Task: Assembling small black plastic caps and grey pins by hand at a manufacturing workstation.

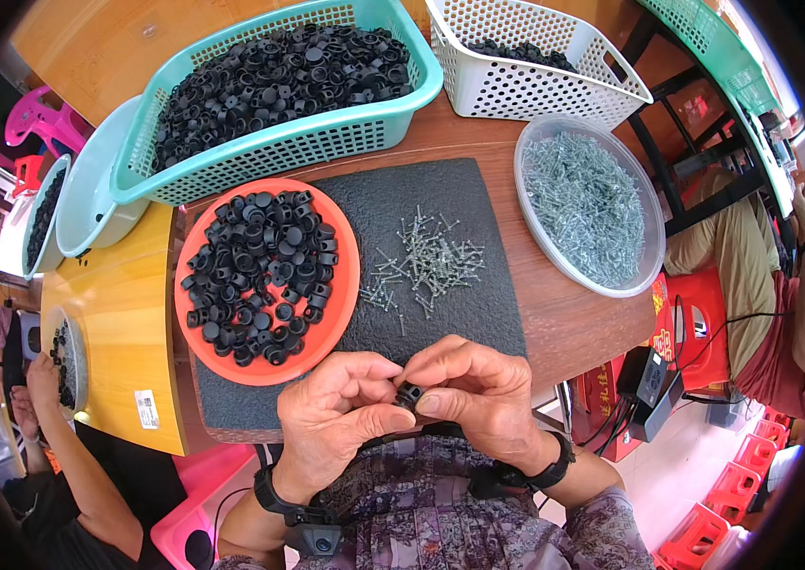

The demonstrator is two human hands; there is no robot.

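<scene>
I hold my 2 hands together above the near edge of the dark mat (459, 328), the fingertips of my left hand (340, 418) and right hand (483, 394) clamped on a small black fitting (409, 393) — whether a screw sits in it, I cannot tell. Just beyond, to the left, an orange-red plate (333, 326) heaped with black fittings rests partly on the mat; loose screws (440, 258) lie scattered to its right. Farther right on the wooden counter (564, 337) stands a round clear tub (602, 287) full of screws. At the far side are 2 baskets of black parts — teal (288, 147) on the left, white (540, 97) on the right.
</scene>
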